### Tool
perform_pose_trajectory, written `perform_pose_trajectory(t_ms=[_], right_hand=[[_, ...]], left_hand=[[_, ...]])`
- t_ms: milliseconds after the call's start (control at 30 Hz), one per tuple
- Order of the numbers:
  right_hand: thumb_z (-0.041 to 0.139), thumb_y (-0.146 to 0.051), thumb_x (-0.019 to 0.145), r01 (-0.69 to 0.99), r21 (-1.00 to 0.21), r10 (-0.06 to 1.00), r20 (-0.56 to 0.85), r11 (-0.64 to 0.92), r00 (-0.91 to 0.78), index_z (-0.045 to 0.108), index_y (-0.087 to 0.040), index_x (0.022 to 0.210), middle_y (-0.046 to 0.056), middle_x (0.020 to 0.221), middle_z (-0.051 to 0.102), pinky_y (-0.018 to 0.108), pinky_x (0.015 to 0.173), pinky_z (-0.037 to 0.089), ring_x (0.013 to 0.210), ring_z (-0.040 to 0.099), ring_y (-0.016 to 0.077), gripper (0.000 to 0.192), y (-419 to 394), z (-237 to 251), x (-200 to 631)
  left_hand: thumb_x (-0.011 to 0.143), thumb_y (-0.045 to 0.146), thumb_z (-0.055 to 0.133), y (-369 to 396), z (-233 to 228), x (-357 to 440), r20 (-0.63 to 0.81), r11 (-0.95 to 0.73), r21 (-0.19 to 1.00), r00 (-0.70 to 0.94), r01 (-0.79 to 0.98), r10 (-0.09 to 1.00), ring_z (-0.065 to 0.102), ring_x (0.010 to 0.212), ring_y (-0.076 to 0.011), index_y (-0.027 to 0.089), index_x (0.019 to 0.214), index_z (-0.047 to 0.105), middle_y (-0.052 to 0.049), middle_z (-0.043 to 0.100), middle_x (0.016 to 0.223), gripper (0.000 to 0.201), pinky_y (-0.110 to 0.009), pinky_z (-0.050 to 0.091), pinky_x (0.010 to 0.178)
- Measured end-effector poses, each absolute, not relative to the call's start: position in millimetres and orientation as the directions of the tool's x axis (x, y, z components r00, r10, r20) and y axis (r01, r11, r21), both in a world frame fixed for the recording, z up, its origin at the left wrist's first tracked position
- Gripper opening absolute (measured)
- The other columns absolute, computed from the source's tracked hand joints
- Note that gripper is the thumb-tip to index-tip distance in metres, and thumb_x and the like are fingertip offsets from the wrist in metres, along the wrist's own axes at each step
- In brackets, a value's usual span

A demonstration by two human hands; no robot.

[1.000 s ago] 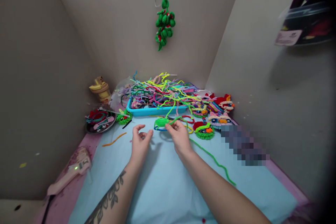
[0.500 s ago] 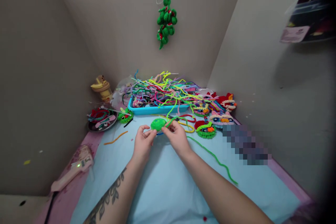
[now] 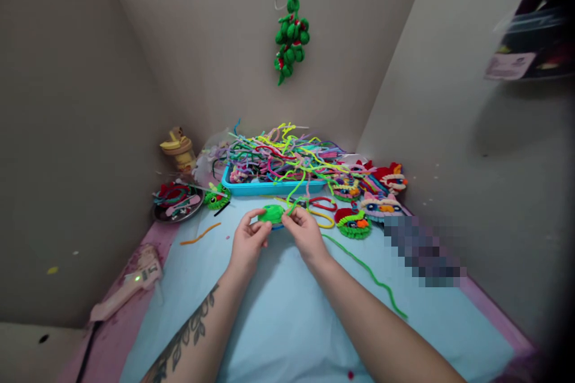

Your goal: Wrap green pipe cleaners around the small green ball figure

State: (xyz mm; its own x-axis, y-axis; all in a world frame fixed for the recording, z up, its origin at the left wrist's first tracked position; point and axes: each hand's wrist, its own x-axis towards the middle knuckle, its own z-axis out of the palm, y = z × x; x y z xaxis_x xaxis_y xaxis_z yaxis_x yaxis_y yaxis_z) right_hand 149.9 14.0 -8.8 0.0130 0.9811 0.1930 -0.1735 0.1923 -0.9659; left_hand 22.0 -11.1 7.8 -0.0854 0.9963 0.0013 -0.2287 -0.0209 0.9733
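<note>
Between my two hands is a small green fuzzy piece [image 3: 272,213], which looks like coiled pipe cleaner. My left hand [image 3: 250,236] pinches its left side between thumb and fingers. At its right edge, my right hand [image 3: 306,234] is closed on a green pipe cleaner [image 3: 296,199], whose loose end rises behind the fingers. Whether this strand joins the green piece is hidden by my fingertips. Scissors with red and yellow loops [image 3: 324,219] lie just behind my right hand. On the cloth to the right stretches another long green pipe cleaner [image 3: 368,272].
A blue tray [image 3: 278,189] heaped with coloured pipe cleaners stands at the back. Finished bird-like pieces [image 3: 354,224] sit right of it. At left are a dark bowl [image 3: 175,215], a glue gun [image 3: 128,290] with a green light, and an orange strip [image 3: 200,234].
The green piece has tipped and now looks flatter, still held in both hands. My left fingers have shifted slightly around it. The whole view has moved a little.
</note>
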Motion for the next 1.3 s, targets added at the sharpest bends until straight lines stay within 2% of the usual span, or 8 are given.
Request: perform_pose_trajectory(t_ms=[300, 433, 600, 833, 967, 1100, 1233, 1300], right_hand=[[0.056, -0.03, 0.072, 0.135, -0.961, 0.922, 0.272, 0.243, 0.274, 0.06, -0.017, 0.089, 0.001, 0.072, 0.056, 0.025, 0.058, 0.038, 0.061, 0.046, 0.0132, 0.021, 32.2, -12.7, 183.2], [0.056, -0.025, 0.068, 0.443, -0.862, 0.919, 0.353, 0.247, 0.175, 0.064, -0.019, 0.099, 0.002, 0.074, 0.056, 0.028, 0.06, 0.039, 0.062, 0.048, 0.0151, 0.032, 43.3, -18.2, 198.6], [0.054, -0.024, 0.068, 0.596, -0.773, 0.94, 0.331, 0.217, 0.087, 0.068, -0.019, 0.082, 0.003, 0.072, 0.057, 0.029, 0.062, 0.038, 0.065, 0.051, 0.0168, 0.02, 45.8, -22.9, 196.7], [0.055, -0.027, 0.068, 0.394, -0.892, 0.97, 0.241, 0.219, 0.007, 0.059, -0.019, 0.065, -0.001, 0.059, 0.056, 0.026, 0.055, 0.036, 0.056, 0.049, 0.0148, 0.01, 37.5, -14.0, 187.6], [0.051, -0.032, 0.073, 0.177, -0.968, 0.975, 0.197, 0.177, 0.104, 0.056, -0.019, 0.077, -0.002, 0.057, 0.054, 0.024, 0.048, 0.034, 0.05, 0.046, 0.0128, 0.014, 32.3, -5.3, 185.6], [0.061, -0.029, 0.065, 0.188, -0.969, 0.98, 0.18, 0.161, 0.088, 0.057, -0.02, 0.096, -0.005, 0.053, 0.051, 0.024, 0.049, 0.035, 0.049, 0.045, 0.0126, 0.032, 33.9, -7.1, 185.1], [0.061, -0.031, 0.065, 0.262, -0.949, 0.981, 0.19, 0.176, 0.031, 0.063, -0.02, 0.067, -0.005, 0.048, 0.047, 0.023, 0.045, 0.03, 0.046, 0.04, 0.0113, 0.012, 35.3, -8.6, 185.5], [0.061, -0.035, 0.067, 0.211, -0.964, 0.984, 0.176, 0.165, 0.037, 0.062, -0.019, 0.061, -0.004, 0.047, 0.047, 0.024, 0.045, 0.03, 0.046, 0.041, 0.0111, 0.017, 34.8, -6.6, 186.2]], left_hand=[[0.062, 0.032, 0.073, -4.0, 7.7, 9.9, 0.005, -0.064, 0.969, -0.242, -0.239, 0.97, 0.033, 0.038, -0.0027, 0.015, 0.097, 0.056, 0.007, 0.05, 0.05, 0.043, -0.016, 0.023, 0.039], [0.062, 0.032, 0.073, -3.5, 8.7, 7.1, 0.014, -0.084, 0.953, -0.234, -0.29, 0.972, 0.032, 0.039, -0.0024, 0.015, 0.097, 0.056, 0.009, 0.046, 0.047, 0.042, -0.015, 0.022, 0.04], [0.063, 0.028, 0.073, -4.5, 11.0, 5.0, -0.019, -0.053, 0.913, -0.173, -0.404, 0.985, 0.027, 0.036, -0.0005, 0.016, 0.097, 0.056, 0.01, 0.043, 0.047, 0.04, -0.015, 0.017, 0.039], [0.064, 0.028, 0.072, -3.4, 10.4, 1.2, -0.032, -0.041, 0.887, -0.15, -0.459, 0.988, 0.026, 0.036, -0.0006, 0.017, 0.099, 0.055, 0.01, 0.039, 0.045, 0.04, -0.015, 0.017, 0.038], [0.063, 0.029, 0.073, -2.1, 10.0, 1.7, -0.028, -0.049, 0.911, -0.181, -0.41, 0.983, 0.028, 0.037, -0.0009, 0.015, 0.098, 0.057, 0.01, 0.039, 0.044, 0.04, -0.015, 0.017, 0.038], [0.062, 0.029, 0.074, -2.5, 10.8, 1.5, -0.049, -0.026, 0.891, -0.153, -0.453, 0.987, 0.027, 0.036, -0.0002, 0.017, 0.099, 0.056, 0.01, 0.04, 0.046, 0.043, -0.014, 0.017, 0.038], [0.061, 0.031, 0.074, -3.1, 11.8, 0.6, -0.065, -0.007, 0.878, -0.133, -0.478, 0.989, 0.025, 0.035, -0.0005, 0.018, 0.099, 0.056, 0.011, 0.036, 0.045, 0.044, -0.015, 0.017, 0.038], [0.06, 0.032, 0.074, -3.1, 12.1, 0.6, -0.059, -0.018, 0.895, -0.158, -0.445, 0.986, 0.027, 0.036, -0.0009, 0.018, 0.099, 0.056, 0.011, 0.037, 0.045, 0.045, -0.015, 0.018, 0.038]])
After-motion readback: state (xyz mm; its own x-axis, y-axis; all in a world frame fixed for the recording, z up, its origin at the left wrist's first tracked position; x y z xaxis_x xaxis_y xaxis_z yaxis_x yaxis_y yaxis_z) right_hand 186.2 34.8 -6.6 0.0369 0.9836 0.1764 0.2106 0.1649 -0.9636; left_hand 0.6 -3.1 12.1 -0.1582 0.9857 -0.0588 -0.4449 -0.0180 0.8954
